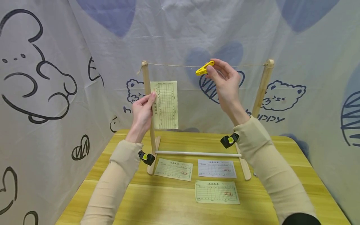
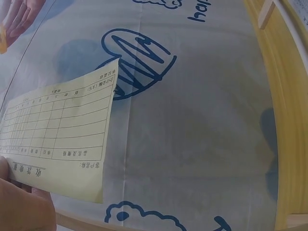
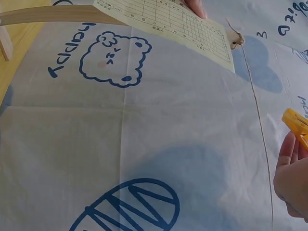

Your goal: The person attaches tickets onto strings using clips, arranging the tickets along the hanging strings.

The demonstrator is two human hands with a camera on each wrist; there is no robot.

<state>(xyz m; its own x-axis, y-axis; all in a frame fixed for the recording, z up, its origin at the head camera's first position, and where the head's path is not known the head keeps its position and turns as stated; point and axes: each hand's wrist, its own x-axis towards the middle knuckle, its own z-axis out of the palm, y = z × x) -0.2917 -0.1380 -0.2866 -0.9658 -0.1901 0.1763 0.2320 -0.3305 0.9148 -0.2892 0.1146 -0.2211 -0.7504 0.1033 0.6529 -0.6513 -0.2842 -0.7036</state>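
Observation:
My left hand (image 1: 142, 113) pinches a pale yellow receipt slip (image 1: 166, 104) by its left edge, thumb in front. The slip hangs lengthwise beside the left wooden post (image 1: 148, 103), its top a little below the string (image 1: 174, 65). In the left wrist view the printed table on the slip (image 2: 62, 130) faces the camera. Between thumb and fingers, my right hand (image 1: 226, 82) holds a yellow clothespin (image 1: 204, 68) close to the middle of the string. The right wrist view shows the clothespin (image 3: 296, 126) at its right border, beside the string.
Three more receipt slips lie on the wooden table: a yellowish one (image 1: 174, 169) at left, a whitish one (image 1: 216, 168) at right, another yellowish one (image 1: 217, 192) nearer. A white rod (image 1: 198, 153) joins the frame's feet behind them. The right post (image 1: 262, 87) stands beyond my right forearm.

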